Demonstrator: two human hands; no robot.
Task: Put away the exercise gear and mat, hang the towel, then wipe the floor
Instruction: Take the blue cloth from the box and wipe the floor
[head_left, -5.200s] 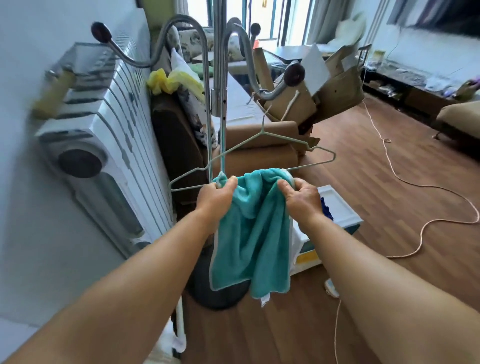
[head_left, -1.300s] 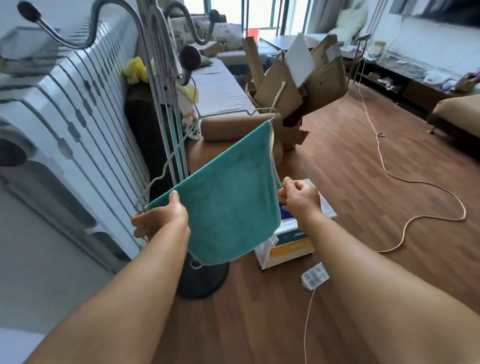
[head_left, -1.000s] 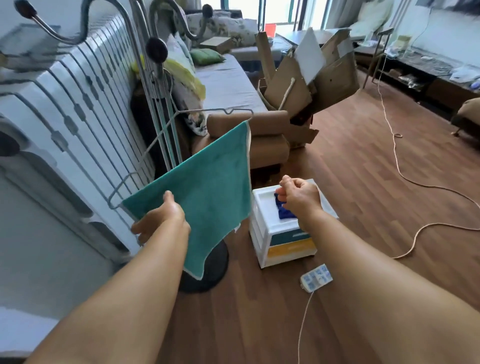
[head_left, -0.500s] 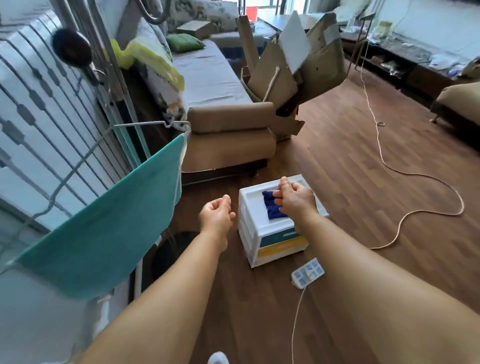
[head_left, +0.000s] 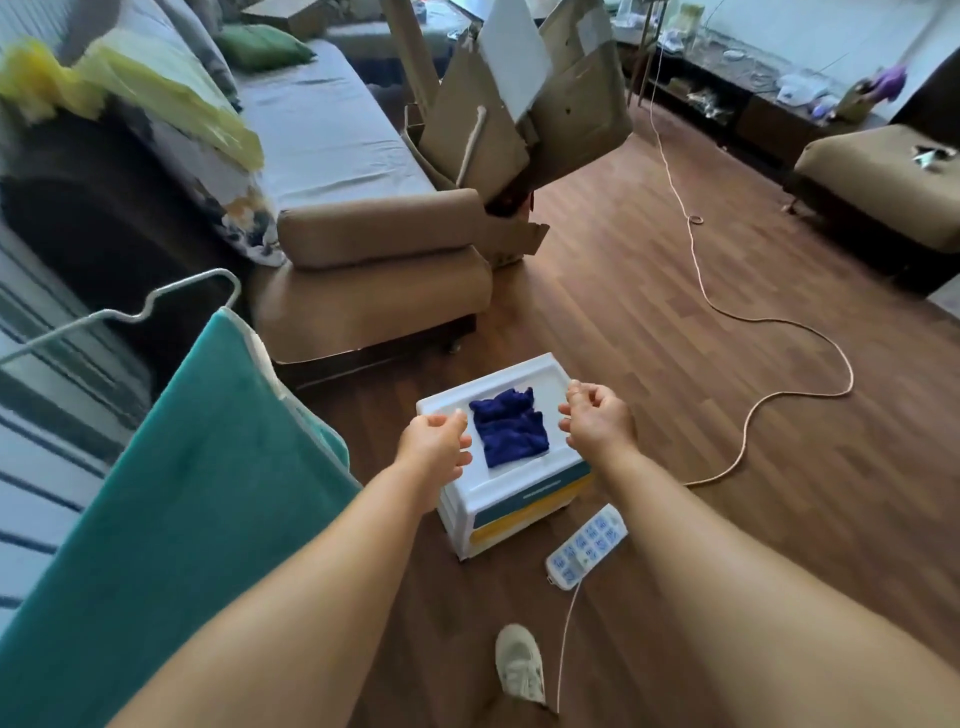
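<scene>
The teal towel (head_left: 171, 493) hangs over a wire hanger (head_left: 156, 301) at the left, with neither hand on it. A folded dark blue cloth (head_left: 509, 434) lies on top of a small white drawer box (head_left: 519, 499) on the wooden floor. My left hand (head_left: 434, 449) hovers just left of the cloth, fingers loosely curled and holding nothing. To the right of the cloth, my right hand (head_left: 597, 423) also hangs loosely curled with nothing in it. Both hands are above the box top, apart from the cloth.
A brown sofa (head_left: 374, 270) stands behind the box, with cardboard boxes (head_left: 519, 114) beside it. A power strip (head_left: 584, 545) and its cord lie right of the box. A long rope (head_left: 753, 322) snakes over the floor. A white radiator (head_left: 36, 467) lines the left wall. My shoe (head_left: 519, 665) shows below.
My left hand let go of the towel, which now hangs on the hanger. Both hands moved down over the white box, and the right hand shifted off the blue cloth to its right.
</scene>
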